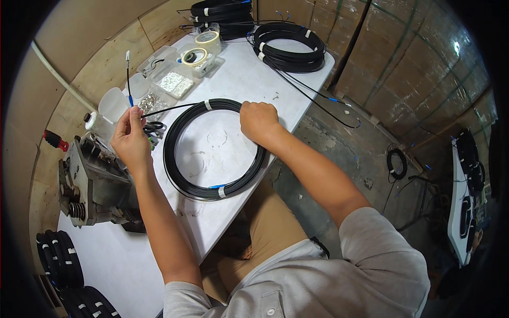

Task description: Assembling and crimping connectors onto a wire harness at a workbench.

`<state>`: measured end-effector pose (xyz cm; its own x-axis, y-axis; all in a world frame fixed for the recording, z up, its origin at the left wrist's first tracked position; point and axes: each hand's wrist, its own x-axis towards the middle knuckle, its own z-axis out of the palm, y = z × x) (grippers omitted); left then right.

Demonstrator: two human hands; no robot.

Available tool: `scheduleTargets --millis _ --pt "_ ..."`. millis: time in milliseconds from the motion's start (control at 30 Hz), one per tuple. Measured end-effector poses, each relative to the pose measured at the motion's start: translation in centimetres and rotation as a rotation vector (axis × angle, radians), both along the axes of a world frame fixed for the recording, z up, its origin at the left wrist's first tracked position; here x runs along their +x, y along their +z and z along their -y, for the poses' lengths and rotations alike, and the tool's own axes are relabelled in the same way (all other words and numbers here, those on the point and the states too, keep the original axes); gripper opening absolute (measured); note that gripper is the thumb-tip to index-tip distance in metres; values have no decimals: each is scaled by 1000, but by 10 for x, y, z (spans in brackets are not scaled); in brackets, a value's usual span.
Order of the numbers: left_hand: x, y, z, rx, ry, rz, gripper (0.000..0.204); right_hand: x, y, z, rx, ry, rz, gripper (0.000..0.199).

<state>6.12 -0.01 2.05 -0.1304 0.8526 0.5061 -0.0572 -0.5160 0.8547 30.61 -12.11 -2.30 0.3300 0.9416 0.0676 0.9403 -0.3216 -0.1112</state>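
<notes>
A coil of black cable (169,148) lies on the white table (233,79) in front of me, bound with white tape strips. Near its lower rim sits a blue connector piece (217,186). My right hand (260,122) is closed over the coil's upper right side. Off to the left, my left hand (131,140) pinches the loose cable end, raised above the table. From these fingers a blue connector (131,100) points upward, with a thin black lead and a pale tip above it. The cable stretches from this hand to the top of the coil.
A metal press-like machine (98,183) stands at left, near a red-and-black screwdriver (55,141). Clear plastic boxes (175,85) hold small parts behind my left hand; a tape roll (194,56) is beside them. More cable coils (289,47) sit at the far table edge.
</notes>
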Motion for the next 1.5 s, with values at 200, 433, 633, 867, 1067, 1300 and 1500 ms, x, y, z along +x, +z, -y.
scheduleTargets --millis 200,433,633,867,1067,1300,1500 --pt "1 2 1 0 -18 28 20 3 -8 -41 -25 138 -101 45" --pt "0 0 1 36 43 1 21 -29 5 -87 -67 398 -46 67" --pt "-3 -2 -4 16 100 -15 23 -47 8 -115 67 477 -281 54" --pt "-1 4 -1 -24 94 64 18 -124 68 -123 662 633 -1207 36" --pt "4 11 -6 2 140 71 16 -152 103 -145 639 699 -1456 31" --pt "-4 16 -13 8 207 51 14 -170 102 -168 499 765 -1486 27" --pt "-4 10 -23 13 169 100 13 -168 98 -177 474 745 -1523 27"
